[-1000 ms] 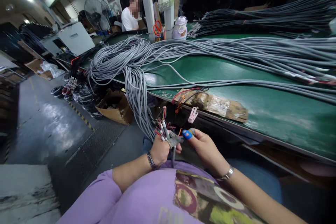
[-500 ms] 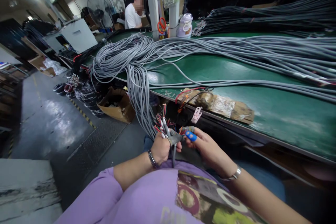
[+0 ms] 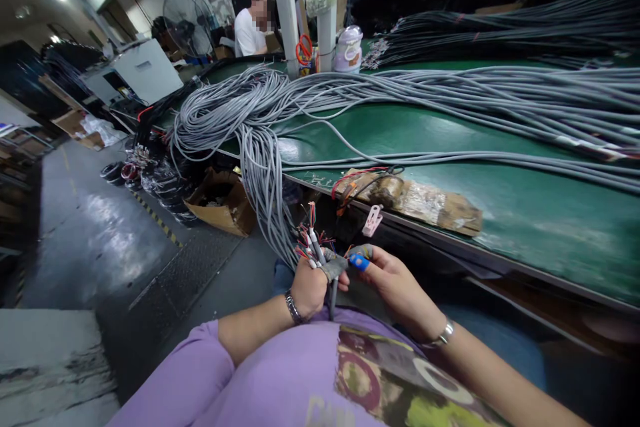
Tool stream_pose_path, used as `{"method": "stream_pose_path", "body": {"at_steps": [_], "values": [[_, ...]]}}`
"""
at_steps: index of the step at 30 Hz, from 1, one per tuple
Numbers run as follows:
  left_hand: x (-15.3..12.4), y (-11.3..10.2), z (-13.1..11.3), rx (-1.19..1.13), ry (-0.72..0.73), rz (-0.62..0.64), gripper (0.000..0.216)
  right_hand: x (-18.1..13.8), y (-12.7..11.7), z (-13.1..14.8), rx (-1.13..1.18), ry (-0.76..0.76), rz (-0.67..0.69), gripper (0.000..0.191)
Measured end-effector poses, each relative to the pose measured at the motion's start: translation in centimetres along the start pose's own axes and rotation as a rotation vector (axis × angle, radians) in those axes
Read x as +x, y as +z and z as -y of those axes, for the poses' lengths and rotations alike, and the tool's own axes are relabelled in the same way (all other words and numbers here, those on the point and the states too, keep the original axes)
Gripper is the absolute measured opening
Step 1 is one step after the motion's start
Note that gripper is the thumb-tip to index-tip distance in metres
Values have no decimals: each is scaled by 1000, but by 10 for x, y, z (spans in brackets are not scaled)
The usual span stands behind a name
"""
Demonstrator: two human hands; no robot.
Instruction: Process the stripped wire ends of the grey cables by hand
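My left hand [image 3: 310, 287] is closed round the stripped end of a grey cable [image 3: 331, 293], whose thin coloured wires [image 3: 310, 235] fan up out of the fist. My right hand [image 3: 393, 280] is closed in a pinch beside it, a blue cap [image 3: 358, 261] on the thumb tip, fingers touching the wire ends at the left hand. Both hands sit just below the front edge of the green table [image 3: 500, 213]. A thick bundle of grey cables [image 3: 265, 187] hangs off the table edge down to the hands.
Long grey cables [image 3: 450, 97] lie across the table, dark ones [image 3: 500, 27] behind. A taped cardboard piece [image 3: 425, 203] with red wire sits at the near edge. A cardboard box [image 3: 220, 203] and cable coils [image 3: 150, 173] lie on the floor. A person in white [image 3: 250, 30] sits far back.
My right hand has shifted a little left and up, closer against the wire ends. My left hand keeps its grip on the cable end.
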State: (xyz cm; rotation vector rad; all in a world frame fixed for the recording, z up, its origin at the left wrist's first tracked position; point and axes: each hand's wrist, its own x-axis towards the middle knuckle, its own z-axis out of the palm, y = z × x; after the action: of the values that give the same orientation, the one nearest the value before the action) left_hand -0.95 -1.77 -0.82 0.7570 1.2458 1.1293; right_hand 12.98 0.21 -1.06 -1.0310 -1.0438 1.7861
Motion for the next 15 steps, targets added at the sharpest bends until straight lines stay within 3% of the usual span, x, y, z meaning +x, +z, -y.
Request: {"method": "stream_pose_path", "body": {"at_steps": [6, 9, 12, 15], "values": [[-2, -2, -2, 97, -41, 223, 40, 1, 10, 4, 58, 52, 41, 27], [-5, -3, -1, 86, -56, 285, 39, 6, 6, 3, 81, 30, -136, 28], [-4, -4, 0, 18, -57, 273, 39, 10, -7, 0, 155, -30, -287, 31], [-1, -6, -1, -49, -56, 183, 39, 5, -17, -2, 258, 6, -198, 37]]}}
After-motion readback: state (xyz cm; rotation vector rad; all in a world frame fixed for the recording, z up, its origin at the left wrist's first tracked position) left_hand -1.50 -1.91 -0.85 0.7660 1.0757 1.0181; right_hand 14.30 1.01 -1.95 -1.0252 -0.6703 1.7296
